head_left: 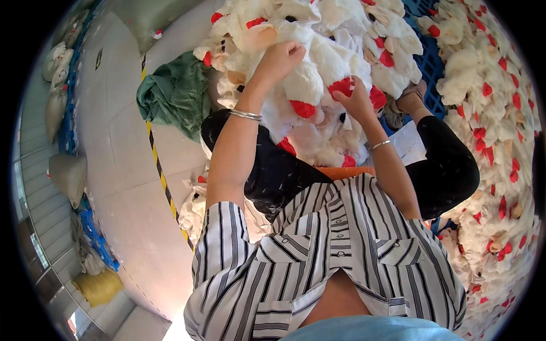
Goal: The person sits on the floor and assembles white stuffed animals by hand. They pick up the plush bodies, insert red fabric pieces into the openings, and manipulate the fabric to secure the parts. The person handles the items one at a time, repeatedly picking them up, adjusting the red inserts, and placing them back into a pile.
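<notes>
The left hand [286, 57], fingers curled in toward the palm, rests on the upper part of a fluffy white plush piece with red ends [304, 82]; whether it pinches any of the pile cannot be told. The right hand [356, 101] is partly closed on the same piece, its thumb and fingers to either side of one red end. That piece lies in front of the person, on top of a heap of similar white plush pieces with red patches and dark round spots [392, 34], with another of its red ends hanging between the hands.

Silvery bangles [245, 115] circle the left wrist, and a thin silvery bracelet [379, 145] the right. Below the heap, an orange edge [344, 172] shows near the black trousers [449, 170], which are flecked with white fluff. To the left of the heap lies a crumpled dark green cloth [173, 94], beside black-and-yellow striped tape [161, 176] on the pale grey floor [114, 153]. On the right, a blue lattice plastic panel [430, 62] stands between the heap and a much longer mass of white-and-red plush pieces [475, 108]. At the far left, a yellow sack [98, 287] lies below a beige sack [69, 176].
</notes>
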Available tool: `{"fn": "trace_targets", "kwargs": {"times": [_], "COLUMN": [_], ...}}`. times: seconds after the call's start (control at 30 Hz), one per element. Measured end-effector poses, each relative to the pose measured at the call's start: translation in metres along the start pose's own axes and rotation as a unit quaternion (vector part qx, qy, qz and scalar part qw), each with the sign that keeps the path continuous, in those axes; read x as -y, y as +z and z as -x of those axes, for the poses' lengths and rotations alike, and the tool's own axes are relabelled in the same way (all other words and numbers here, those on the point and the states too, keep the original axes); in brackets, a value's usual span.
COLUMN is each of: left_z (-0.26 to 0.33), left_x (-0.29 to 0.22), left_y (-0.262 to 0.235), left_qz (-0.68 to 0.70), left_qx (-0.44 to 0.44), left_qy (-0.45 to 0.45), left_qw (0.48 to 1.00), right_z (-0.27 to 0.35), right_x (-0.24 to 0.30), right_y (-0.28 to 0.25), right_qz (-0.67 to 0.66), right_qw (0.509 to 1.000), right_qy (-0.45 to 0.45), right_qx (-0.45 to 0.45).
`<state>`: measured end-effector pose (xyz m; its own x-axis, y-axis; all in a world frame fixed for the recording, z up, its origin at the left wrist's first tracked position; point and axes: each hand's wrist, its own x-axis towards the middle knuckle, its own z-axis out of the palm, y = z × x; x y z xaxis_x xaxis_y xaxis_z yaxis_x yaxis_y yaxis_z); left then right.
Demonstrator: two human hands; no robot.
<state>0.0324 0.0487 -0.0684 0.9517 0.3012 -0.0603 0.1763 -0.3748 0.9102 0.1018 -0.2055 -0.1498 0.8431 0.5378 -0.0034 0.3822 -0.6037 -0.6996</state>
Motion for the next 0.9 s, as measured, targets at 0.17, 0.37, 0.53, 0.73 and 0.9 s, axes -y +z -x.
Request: {"fn": "trace_targets", "kwargs": {"times": [0.17, 0.37, 0.53, 0.73, 0.9], "left_z": [0.001, 0.032, 0.02, 0.03, 0.037], "left_x": [0.022, 0.068, -0.004, -0.027, -0.027], "left_y": [0.009, 0.058, 0.012, -0.044, -0.07], "left_qz": [-0.192, -0.499, -0.363, 0.151, 0.424], "left_qx": [0.164, -0.023, -0.002, -0.065, -0.08], "left_qy": [-0.085, 0.066, -0.033, 0.057, 0.121], "left_qw": [0.964, 0.864, 0.931, 0.985, 0.894], "right_z": [-0.008, -0.023, -0.023, 0.013, 0.04], "right_x": [-0.036, 0.01, 0.08, 0.124, 0.135], "right_y": [-0.003, -0.057, -0.159, -0.258, -0.293], "right_qz": [-0.088, -0.39, -0.466, -0.573, -0.57], "right_qw": [0.99, 0.917, 0.855, 0.778, 0.74], "right_qy": [0.098, 0.054, -0.053, -0.165, -0.314], "right_qx": [0.05, -0.059, -0.22, -0.199, -0.168]}}
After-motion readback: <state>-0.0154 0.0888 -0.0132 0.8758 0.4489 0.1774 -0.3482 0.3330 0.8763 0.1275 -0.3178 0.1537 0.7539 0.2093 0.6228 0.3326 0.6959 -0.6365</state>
